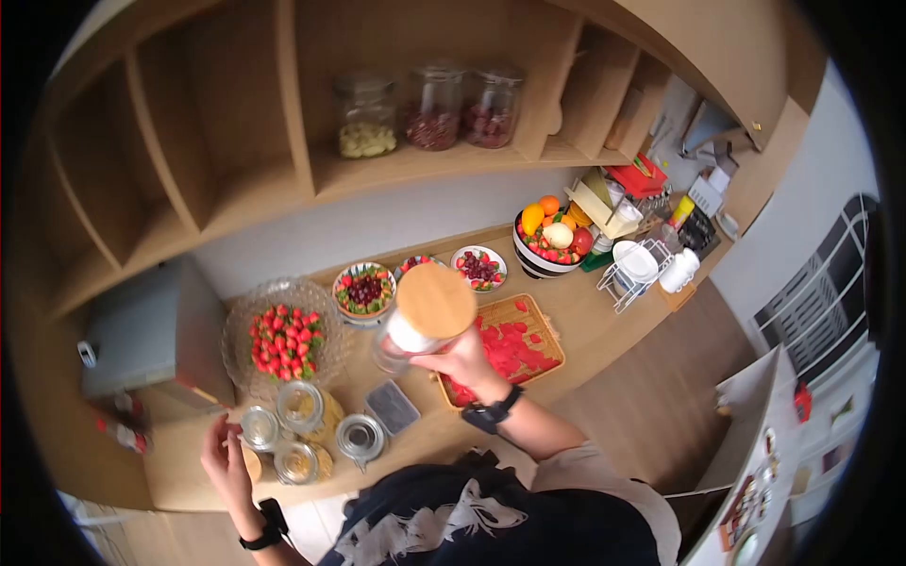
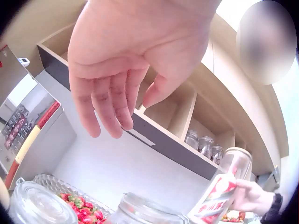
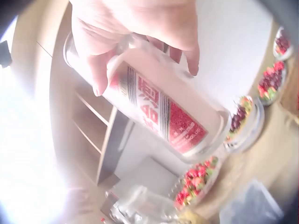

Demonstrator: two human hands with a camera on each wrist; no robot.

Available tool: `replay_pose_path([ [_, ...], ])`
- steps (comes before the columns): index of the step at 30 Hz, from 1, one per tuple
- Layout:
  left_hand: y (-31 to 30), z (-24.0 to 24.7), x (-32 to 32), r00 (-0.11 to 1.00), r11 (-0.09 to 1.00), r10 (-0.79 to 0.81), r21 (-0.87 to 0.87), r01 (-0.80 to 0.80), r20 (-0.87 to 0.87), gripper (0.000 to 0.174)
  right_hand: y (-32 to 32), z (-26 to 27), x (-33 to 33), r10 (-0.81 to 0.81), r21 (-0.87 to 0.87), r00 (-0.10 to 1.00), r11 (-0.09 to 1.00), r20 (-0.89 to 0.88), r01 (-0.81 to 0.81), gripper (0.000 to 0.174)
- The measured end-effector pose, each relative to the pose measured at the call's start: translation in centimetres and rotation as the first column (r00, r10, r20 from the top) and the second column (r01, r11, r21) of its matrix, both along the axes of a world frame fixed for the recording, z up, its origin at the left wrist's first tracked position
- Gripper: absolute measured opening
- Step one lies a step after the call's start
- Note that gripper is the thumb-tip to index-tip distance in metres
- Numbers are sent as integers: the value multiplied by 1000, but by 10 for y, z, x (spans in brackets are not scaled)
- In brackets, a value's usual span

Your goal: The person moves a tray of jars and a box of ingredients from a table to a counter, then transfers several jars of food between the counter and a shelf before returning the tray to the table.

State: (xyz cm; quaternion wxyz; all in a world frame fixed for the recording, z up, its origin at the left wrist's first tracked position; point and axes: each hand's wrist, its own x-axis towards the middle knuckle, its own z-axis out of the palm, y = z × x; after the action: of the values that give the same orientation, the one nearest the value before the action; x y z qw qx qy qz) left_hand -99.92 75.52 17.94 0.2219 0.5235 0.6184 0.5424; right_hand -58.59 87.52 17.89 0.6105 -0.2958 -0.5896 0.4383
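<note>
My right hand (image 1: 472, 363) grips a tall clear jar (image 3: 212, 140) by its side, raised over the counter. A round wooden lid (image 1: 436, 300) tops the jar. Through its wall shows a white bottle with a red-and-white label (image 3: 154, 105). In the right wrist view the jar is tilted, with thumb and fingers around it. My left hand (image 1: 226, 462) hangs with loosely bent fingers and nothing in them, as the left wrist view (image 2: 135, 56) shows. Beside it on the counter stand several clip-top glass jars (image 1: 300, 407), one (image 1: 360, 440) nearest the middle.
A glass bowl of strawberries (image 1: 236, 330) stands at the left by a grey appliance (image 1: 151, 330). Fruit plates (image 1: 491, 257) line the back; a woven tray (image 1: 552, 340) holds red pieces. A grey plastic box (image 1: 393, 407) lies centrally. Shelves above carry three jars (image 1: 434, 108).
</note>
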Motion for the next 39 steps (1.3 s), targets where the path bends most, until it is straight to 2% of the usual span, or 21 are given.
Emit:
replay_pose_path([
  [1, 1, 2, 3, 1000, 1000, -2, 28, 2, -5, 26, -1, 18, 19, -8, 38, 999, 999, -45, 10, 87],
  [2, 4, -4, 2, 999, 999, 7, 48, -9, 41, 22, 1, 36, 43, -37, 111, 999, 993, -11, 38, 85],
  [5, 6, 15, 26, 997, 998, -48, 51, 45, 61, 17, -5, 92, 109, -69, 114, 991, 990, -118, 83, 69],
  [6, 8, 22, 38, 996, 997, -62, 50, 58, 69, 17, -3, 106, 130, -194, 165, 972, 963, -131, 215, 67],
  [8, 9, 32, 58, 995, 996, -78, 52, 75, 68, 17, 5, 136, 182, -290, 163, 957, 943, -27, 290, 69],
  [9, 9, 35, 67, 995, 995, -78, 62, 74, 63, 17, 7, 153, 196, -360, 147, 929, 918, -90, 370, 68],
  [10, 9, 38, 74, 996, 995, -75, 73, 70, 57, 18, 13, 167, 216, -379, 151, 920, 908, -102, 391, 65],
  [11, 9, 38, 79, 996, 994, -75, 85, 71, 45, 18, 21, 180, 237, -334, 173, 935, 920, -119, 351, 63],
  [13, 11, 35, 93, 999, 991, -43, 127, 39, 29, 19, 44, 194, 274, -442, 249, 891, 856, -102, 453, 62],
  [16, 13, 39, 123, 998, 990, -38, 138, 30, 54, 20, 78, 211, 315, -395, 265, 909, 870, -131, 416, 62],
  [21, 8, 39, 186, 988, 979, -49, 204, 19, 144, 20, 141, 226, 341, -324, 264, 926, 892, -194, 367, 51],
  [23, 4, 40, 205, 979, 976, -48, 217, 4, 197, 20, 166, 227, 346, -364, 276, 921, 879, -136, 388, 54],
  [25, -4, 43, 213, 965, 974, -57, 228, -2, 254, 20, 190, 227, 346, -331, 276, 931, 891, -151, 361, 57],
  [27, -11, 46, 215, 974, 966, -32, 257, -27, 224, 20, 213, 234, 348, -380, 291, 919, 871, -110, 395, 58],
  [29, -19, 46, 215, 977, 973, -21, 228, -28, 210, 21, 229, 237, 349, -318, 292, 940, 894, -120, 340, 63],
  [31, -25, 45, 221, 975, 974, 16, 215, -65, 222, 21, 249, 237, 344, -394, 266, 909, 870, -132, 416, 69],
  [32, -28, 44, 224, 972, 979, 25, 190, -71, 233, 20, 254, 237, 346, -342, 295, 937, 890, -77, 349, 74],
  [36, -35, 38, 238, 966, 984, 28, 161, -71, 258, 18, 274, 233, 334, -391, 299, 920, 879, 2, 372, 76],
  [37, -35, 37, 241, 964, 986, 33, 148, -74, 263, 17, 281, 233, 333, -387, 301, 922, 880, 3, 368, 76],
  [39, -35, 36, 243, 962, 986, 40, 148, -82, 270, 16, 292, 233, 332, -267, 256, 964, 931, -12, 261, 74],
])
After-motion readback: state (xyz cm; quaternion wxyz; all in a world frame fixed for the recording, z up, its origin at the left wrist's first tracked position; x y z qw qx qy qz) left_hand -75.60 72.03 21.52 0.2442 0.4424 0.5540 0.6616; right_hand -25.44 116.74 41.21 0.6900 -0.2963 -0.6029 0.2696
